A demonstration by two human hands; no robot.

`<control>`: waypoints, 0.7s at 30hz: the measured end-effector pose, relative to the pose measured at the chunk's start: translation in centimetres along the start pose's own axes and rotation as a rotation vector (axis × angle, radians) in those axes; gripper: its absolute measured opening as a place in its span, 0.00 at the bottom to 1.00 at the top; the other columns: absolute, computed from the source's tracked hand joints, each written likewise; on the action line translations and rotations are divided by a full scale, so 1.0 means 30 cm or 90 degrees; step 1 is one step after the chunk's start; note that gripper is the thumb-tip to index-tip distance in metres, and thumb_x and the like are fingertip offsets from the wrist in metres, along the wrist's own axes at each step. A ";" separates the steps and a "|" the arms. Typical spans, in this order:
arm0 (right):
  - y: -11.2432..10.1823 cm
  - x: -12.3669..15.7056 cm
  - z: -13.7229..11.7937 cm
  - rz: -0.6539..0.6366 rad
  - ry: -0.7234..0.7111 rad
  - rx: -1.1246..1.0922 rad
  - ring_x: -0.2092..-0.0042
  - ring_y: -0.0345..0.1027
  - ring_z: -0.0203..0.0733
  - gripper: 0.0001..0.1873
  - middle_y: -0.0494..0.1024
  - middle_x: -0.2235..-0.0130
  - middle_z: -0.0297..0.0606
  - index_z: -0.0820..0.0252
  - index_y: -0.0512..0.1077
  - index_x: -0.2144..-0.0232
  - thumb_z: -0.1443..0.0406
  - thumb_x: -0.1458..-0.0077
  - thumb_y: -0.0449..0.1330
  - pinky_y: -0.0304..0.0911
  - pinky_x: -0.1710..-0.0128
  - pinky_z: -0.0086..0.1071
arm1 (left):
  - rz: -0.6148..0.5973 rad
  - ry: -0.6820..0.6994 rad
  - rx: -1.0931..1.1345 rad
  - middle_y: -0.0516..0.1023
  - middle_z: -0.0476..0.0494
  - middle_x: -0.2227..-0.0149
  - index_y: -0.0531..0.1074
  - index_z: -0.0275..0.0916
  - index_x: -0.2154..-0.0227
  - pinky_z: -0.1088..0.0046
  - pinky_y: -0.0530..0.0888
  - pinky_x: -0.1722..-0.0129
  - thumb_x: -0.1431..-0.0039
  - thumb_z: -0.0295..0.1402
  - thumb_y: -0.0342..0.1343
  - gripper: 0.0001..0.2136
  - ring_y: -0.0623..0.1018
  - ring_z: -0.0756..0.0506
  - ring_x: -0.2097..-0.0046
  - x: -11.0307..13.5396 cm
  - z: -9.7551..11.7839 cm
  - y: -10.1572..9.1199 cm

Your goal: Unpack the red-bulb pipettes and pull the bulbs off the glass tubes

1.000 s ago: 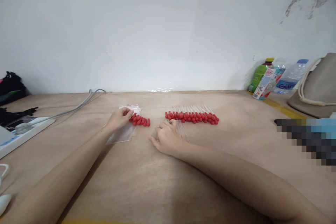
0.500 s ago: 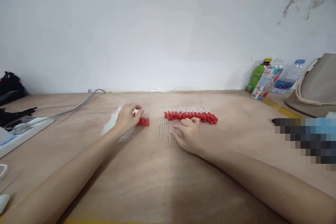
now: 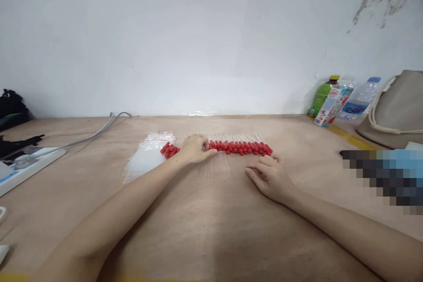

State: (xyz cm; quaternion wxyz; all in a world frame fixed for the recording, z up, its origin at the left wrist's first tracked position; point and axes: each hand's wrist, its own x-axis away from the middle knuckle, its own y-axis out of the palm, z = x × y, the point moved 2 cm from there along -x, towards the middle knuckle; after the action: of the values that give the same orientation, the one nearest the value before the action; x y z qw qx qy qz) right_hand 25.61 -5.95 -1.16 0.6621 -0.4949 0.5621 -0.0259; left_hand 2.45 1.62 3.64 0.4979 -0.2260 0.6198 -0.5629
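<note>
A row of thin glass droppers with red rubber bulbs (image 3: 239, 146) lies mid-table, the bulbs toward me. Over the row's left end is my left hand (image 3: 194, 149), its thumb stretched out apart from the bent fingers. Close beneath that thumb, a fan of clear glass tubes (image 3: 216, 167) lies on the table. Loose red bulbs (image 3: 170, 150) are heaped left of this hand, partly behind its wrist. My right hand (image 3: 269, 177) rests on the table right of the tubes, fingers loosely bent and apart, with nothing visible in them.
Clear zip bags (image 3: 142, 163) lie stacked left of the bulbs. A power strip (image 3: 36, 165) with a grey cable (image 3: 92, 136) is at far left. At back right stand a green bottle (image 3: 324, 97), a carton (image 3: 333, 105), a water bottle (image 3: 361, 99) and a beige bag (image 3: 396, 105).
My left hand has moved right, from the loose bulbs to the left end of the dropper row. My right hand has drawn back right, off the clear tubes, which now lie fanned closer together.
</note>
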 end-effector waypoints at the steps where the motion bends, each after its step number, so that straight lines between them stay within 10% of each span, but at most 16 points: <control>1: 0.001 -0.002 -0.003 0.001 -0.006 0.001 0.72 0.60 0.34 0.11 0.66 0.79 0.31 0.59 0.71 0.74 0.63 0.45 0.52 0.45 0.62 0.35 | 0.002 0.000 -0.004 0.72 0.45 0.72 0.67 0.39 0.80 0.65 0.65 0.65 0.50 0.46 0.53 0.15 0.71 0.42 0.64 0.001 0.002 0.003; 13: 0.054 -0.132 -0.067 0.063 -0.019 -0.048 0.70 0.61 0.35 0.09 0.71 0.75 0.33 0.59 0.72 0.74 0.66 0.46 0.53 0.45 0.57 0.39 | 0.218 0.063 -0.083 0.70 0.44 0.69 0.69 0.37 0.75 0.66 0.62 0.64 0.42 0.36 0.46 0.12 0.69 0.45 0.64 0.096 -0.044 -0.018; 21: 0.091 -0.139 -0.092 0.131 -0.030 -0.037 0.54 0.62 0.45 0.21 0.69 0.54 0.45 0.61 0.65 0.51 0.61 0.47 0.55 0.50 0.55 0.39 | 0.242 0.145 0.014 0.71 0.43 0.65 0.71 0.38 0.65 0.67 0.64 0.61 0.41 0.33 0.48 0.08 0.68 0.46 0.62 0.223 -0.045 -0.026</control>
State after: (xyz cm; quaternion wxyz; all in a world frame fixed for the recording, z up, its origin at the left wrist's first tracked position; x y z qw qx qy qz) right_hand 20.52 -3.82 0.30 0.6599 -0.4540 0.5945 0.0700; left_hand -1.64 -3.58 1.75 0.5239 -0.0349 0.6975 -0.4877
